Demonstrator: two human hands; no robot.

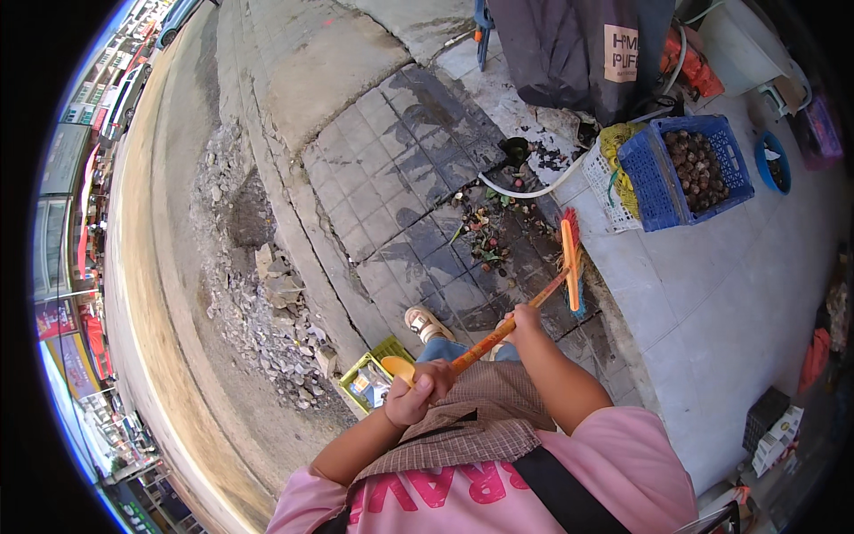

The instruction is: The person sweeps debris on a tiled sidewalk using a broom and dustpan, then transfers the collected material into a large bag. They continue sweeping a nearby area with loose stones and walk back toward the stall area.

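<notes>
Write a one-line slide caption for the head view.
Both hands grip an orange-handled broom, left hand at the handle's end, right hand lower, its bristles beside scattered litter on wet paving.

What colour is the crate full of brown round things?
The plastic lattice crate holding brown round things is blue; the head view shows it best, at upper right.

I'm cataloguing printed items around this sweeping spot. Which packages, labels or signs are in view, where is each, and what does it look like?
Label: pale square patch with dark print on the dark hanging cloth, top centre.
Packages: light packets in the yellow-green crate by the left hand.
Boxes: white cartons, lower right.
Signs: red street boards, far left.
</notes>
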